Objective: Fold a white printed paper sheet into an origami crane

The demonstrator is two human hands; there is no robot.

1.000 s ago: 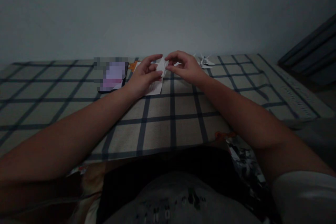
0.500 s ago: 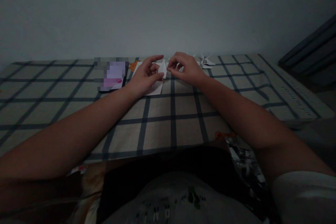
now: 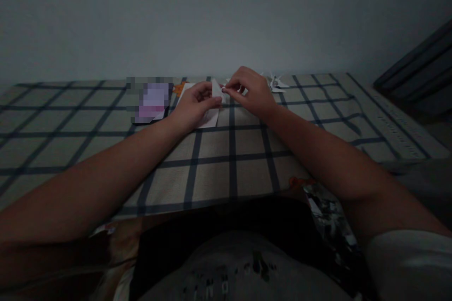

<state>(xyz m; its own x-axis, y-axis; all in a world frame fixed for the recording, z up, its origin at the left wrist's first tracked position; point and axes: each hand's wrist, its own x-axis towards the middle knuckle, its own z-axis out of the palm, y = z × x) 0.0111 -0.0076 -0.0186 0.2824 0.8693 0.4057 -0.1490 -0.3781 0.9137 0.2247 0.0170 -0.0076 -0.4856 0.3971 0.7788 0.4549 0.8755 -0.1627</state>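
Observation:
Between my hands is a small piece of folded white paper point(image 3: 216, 91) with a pointed top. My left hand point(image 3: 196, 103) pinches it between thumb and curled fingers from the left. From the right, the thumb and forefinger of my right hand point(image 3: 250, 91) close on its edge. A flat sheet of white paper point(image 3: 208, 121) lies on the cloth beneath my left hand. Behind my right hand sit folded white paper pieces point(image 3: 278, 83) with thin points, partly hidden by that hand.
A phone point(image 3: 152, 102) with a lit, blurred screen lies left of my left hand. The table is covered by a checked cloth point(image 3: 212, 169) and meets a plain wall point(image 3: 212, 19) at the back. A small orange item point(image 3: 179, 89) lies behind the flat sheet.
My left fingers have curled in around the folded paper, which has turned and shifted slightly left. The right hand's fingertips have moved a little left onto its edge.

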